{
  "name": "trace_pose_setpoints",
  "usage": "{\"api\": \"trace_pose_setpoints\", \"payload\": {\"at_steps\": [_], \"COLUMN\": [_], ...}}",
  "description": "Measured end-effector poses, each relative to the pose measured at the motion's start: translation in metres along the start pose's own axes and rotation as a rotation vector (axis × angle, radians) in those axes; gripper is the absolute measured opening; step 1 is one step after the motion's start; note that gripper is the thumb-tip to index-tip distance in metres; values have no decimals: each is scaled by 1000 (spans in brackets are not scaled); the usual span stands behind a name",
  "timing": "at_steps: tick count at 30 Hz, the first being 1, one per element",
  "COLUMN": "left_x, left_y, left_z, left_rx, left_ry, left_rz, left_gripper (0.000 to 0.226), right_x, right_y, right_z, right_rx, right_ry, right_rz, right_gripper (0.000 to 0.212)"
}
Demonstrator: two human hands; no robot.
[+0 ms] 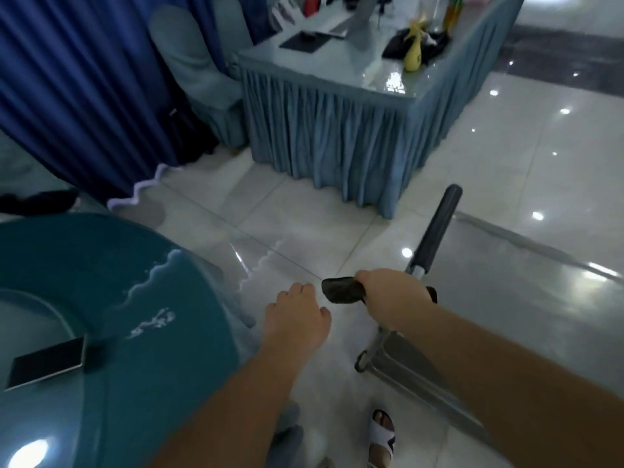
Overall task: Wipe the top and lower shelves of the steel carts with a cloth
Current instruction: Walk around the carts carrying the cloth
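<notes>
The steel cart stands at the right, its shiny top shelf [513, 298] running off toward the right edge. Its handle bar [435, 228] has a black grip on the far part and bare tube nearer me. My right hand [391, 295] grips this bar. A dark crumpled piece [341, 290], possibly the cloth, sticks out of the fist on both sides. Below the hand a steel corner of the cart [401, 363] shows; my right forearm hides the rest. My left hand [297, 319] hovers just left of the handle, fingers loosely curled, holding nothing.
A round teal glass-topped table [141, 298] with a phone [47, 366] on it stands close at the left. A skirted rectangular table [337, 130] with items, a covered chair [196, 62] and blue curtains [74, 89] stand beyond. My sandalled foot [381, 430] is on the glossy tiled floor.
</notes>
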State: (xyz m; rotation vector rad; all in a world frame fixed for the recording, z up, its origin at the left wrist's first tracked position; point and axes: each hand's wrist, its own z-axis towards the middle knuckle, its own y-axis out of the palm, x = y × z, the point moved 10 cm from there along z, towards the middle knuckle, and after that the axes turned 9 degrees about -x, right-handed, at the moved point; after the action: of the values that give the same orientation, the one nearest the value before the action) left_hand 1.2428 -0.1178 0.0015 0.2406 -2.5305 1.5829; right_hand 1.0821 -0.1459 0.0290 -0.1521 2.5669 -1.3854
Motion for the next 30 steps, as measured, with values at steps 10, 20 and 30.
{"api": "trace_pose_setpoints", "payload": {"at_steps": [10, 20, 30], "left_x": [42, 67, 63], "left_y": [-88, -125, -178], "left_z": [71, 219, 382], "left_rx": [31, -36, -192], "left_ry": [-28, 118, 378], "left_rz": [10, 86, 200], "left_gripper": [50, 47, 45], "right_x": [39, 96, 117], "right_y": [-118, -153, -179], "right_z": [41, 146, 244], "right_rx": [183, 154, 100], "right_ry": [-81, 128, 473], "right_rz": [-108, -33, 165], "right_gripper": [31, 31, 26]}}
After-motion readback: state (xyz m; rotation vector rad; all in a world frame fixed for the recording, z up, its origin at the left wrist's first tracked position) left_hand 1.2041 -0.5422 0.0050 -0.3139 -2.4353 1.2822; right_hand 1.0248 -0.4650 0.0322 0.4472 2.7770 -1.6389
